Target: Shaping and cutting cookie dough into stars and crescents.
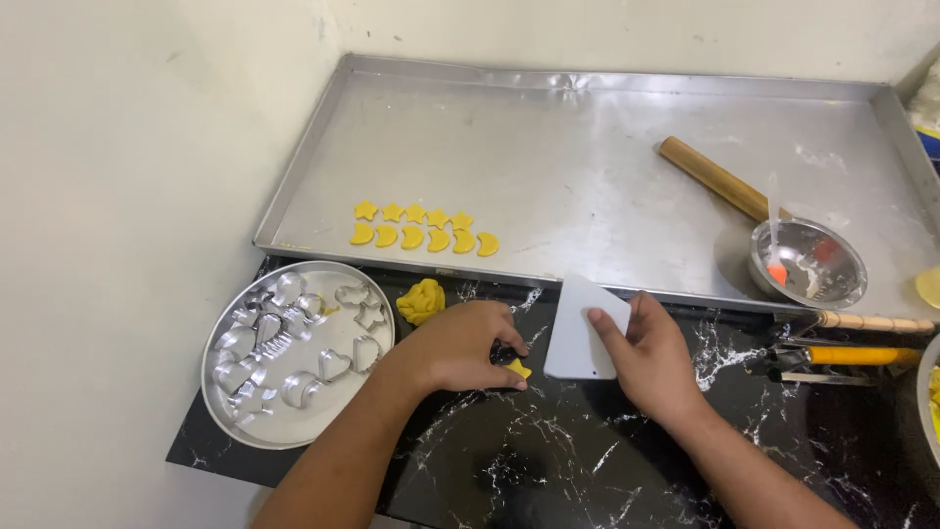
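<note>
Yellow dough is being handled on a black, white-veined marble counter, seen from above. A small yellow star cutout is pinched at the fingertips of the left hand, low against the counter. A white plastic scraper, flat with rounded corners, is gripped upright by the right hand, thumb laid across its face, just beside the cutout.

A crumpled lump of leftover dough is seen just beyond the left hand. On the large, dull steel tray behind, five stars and six crescents are laid in two neat rows.

Soft as it looks, the star could be dented or have a point torn if squeezed too hard, and it could be nicked by the scraper's edge, held so close.

A round metal plate of shiny cutters, hearts and stars among them, is set at the left. A wooden rolling pin and a small steel bowl with a brush in it are set on the tray's floury right side.
</note>
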